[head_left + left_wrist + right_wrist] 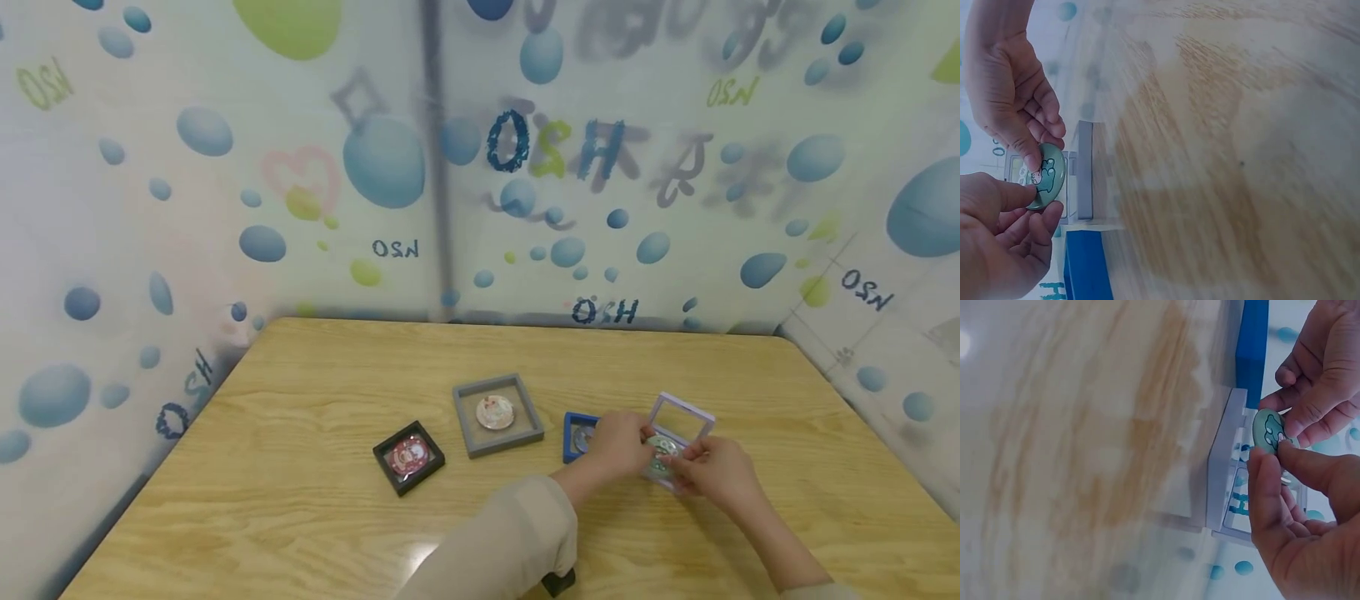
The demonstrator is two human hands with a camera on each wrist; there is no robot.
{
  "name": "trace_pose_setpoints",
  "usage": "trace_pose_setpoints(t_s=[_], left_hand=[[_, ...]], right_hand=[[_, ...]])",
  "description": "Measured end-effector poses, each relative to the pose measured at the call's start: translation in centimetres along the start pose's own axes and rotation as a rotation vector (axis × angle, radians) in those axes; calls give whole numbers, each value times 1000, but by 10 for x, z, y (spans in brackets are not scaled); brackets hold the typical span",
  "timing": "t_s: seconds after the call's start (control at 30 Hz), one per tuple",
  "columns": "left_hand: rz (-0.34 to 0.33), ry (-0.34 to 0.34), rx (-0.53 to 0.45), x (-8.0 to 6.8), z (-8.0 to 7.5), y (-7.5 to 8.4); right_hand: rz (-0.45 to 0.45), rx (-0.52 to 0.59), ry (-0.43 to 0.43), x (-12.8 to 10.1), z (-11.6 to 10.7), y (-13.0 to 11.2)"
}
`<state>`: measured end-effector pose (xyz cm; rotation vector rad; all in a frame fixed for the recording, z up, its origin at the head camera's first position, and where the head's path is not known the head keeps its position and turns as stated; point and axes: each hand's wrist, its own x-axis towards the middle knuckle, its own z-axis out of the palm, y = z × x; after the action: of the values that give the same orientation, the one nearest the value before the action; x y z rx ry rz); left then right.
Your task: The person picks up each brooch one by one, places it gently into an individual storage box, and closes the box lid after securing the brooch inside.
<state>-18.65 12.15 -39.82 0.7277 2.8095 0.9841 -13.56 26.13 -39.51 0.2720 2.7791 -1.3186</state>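
Observation:
A round green badge [663,450] with a cartoon figure is pinched between both hands just above the table [300,500]. My left hand [639,442] grips its left edge and my right hand [686,458] its right edge. The left wrist view shows the badge [1045,175] between my left thumb and fingers [1035,205], with the right hand [1030,157] on top. Behind the badge [1269,431] in the right wrist view lies an open pale lavender frame case [1225,469], its lid [681,414] tilted up. My right hand [1270,457] and left hand [1294,419] meet on the badge.
A blue frame case [576,435] holding a badge lies just left of my hands. Farther left sit a grey case [497,414] with a white-pink badge and a black case [408,457] with a red badge. Printed partition walls [450,208] close in the table's back and sides.

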Motion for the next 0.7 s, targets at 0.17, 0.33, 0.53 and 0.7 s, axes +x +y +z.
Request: trace_pose_setpoints(t_s=[0.17, 0.33, 0.53, 0.7], left_hand=[[-17, -4, 54, 6, 7, 2], [-17, -16, 131, 10, 10, 4], [-21, -34, 203, 13, 13, 5], [-26, -34, 331, 14, 18, 7]], right_hand=[[5, -51, 20, 2, 0, 2], [1, -66, 24, 5, 1, 5], [0, -106, 24, 9, 1, 7], [-3, -118, 32, 9, 2, 7]])
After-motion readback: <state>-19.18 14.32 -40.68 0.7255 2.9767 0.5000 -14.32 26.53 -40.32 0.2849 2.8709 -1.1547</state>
